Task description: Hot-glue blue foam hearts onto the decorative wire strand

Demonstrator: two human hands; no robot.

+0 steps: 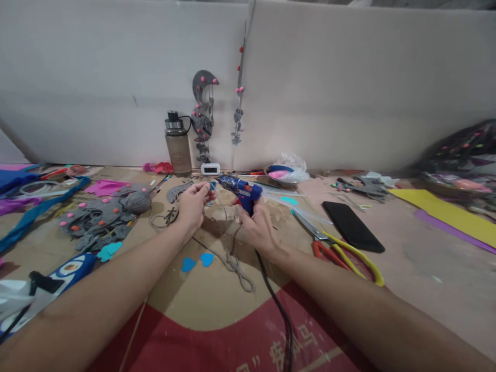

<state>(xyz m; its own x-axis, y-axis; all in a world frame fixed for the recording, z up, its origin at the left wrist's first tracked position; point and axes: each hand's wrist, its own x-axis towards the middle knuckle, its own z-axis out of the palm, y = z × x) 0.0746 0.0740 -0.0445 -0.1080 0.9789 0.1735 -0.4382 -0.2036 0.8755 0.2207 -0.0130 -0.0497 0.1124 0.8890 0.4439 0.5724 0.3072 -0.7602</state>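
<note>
My right hand [258, 222] is wrapped round the handle of a blue glue gun [251, 191], whose nozzle points left. Close to that nozzle, my left hand [194, 204] pinches a small blue felt piece [213, 185] between thumb and fingertips. Whether nozzle and piece touch, I cannot tell. A grey cord [227, 261] hangs below the hands and ends in a loop on the cardboard. Two blue heart-shaped pieces [207, 259] lie nearer to me. Beyond my left hand sits a grey felt crescent [175, 193], partly hidden. The gun's black cable [277, 299] runs toward me.
Yellow-and-red-handled scissors [321, 236] and a black phone [352, 225] lie at right. Grey felt garlands [104, 214] with pink and orange balls are heaped at left. A bottle [178, 147], a small white clock [210, 169] and a bowl [289, 182] stand along the back wall.
</note>
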